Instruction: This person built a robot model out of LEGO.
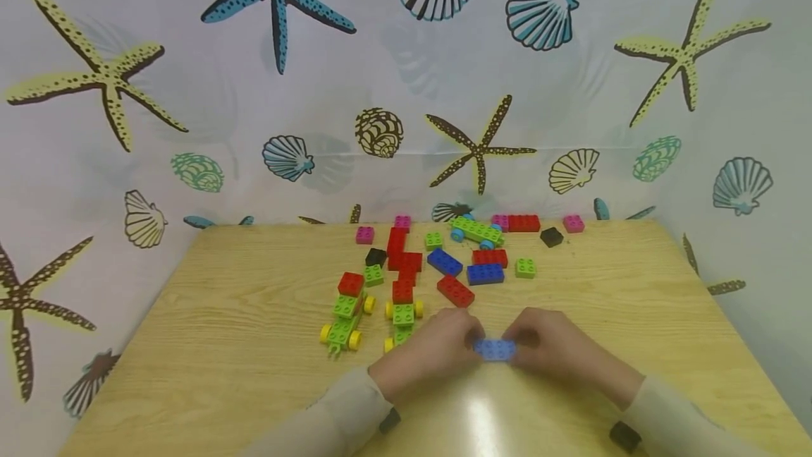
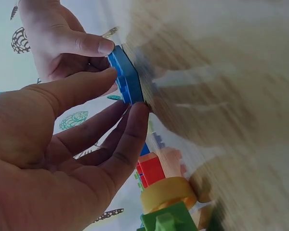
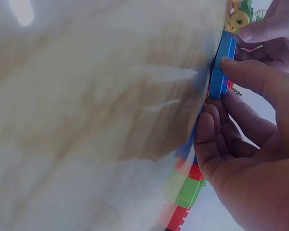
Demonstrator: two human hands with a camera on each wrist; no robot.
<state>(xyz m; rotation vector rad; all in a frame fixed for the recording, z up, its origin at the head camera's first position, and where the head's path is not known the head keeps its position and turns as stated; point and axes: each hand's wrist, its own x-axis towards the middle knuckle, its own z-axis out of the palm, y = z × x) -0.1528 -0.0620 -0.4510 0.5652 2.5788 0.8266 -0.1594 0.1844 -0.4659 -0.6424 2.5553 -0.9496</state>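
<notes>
A light blue studded brick (image 1: 495,350) lies low over the near middle of the table, between both hands. My left hand (image 1: 444,344) pinches its left end and my right hand (image 1: 552,344) its right end. In the left wrist view the left thumb and fingertips meet the blue brick (image 2: 130,79), studs facing the thumb side, while the right thumb presses its far end. From the right wrist the blue brick (image 3: 221,62) stands close along the tabletop. Just left of the left hand is a green car with yellow wheels (image 1: 403,314), partly hidden, a red brick on it.
Another green car with yellow wheels (image 1: 344,330) stands further left. Beyond the hands lie a red brick (image 1: 455,290), blue bricks (image 1: 485,273), and small green, black and pink bricks. A green base with blue wheels (image 1: 477,230) stands at the back, before a patterned curtain (image 1: 406,90).
</notes>
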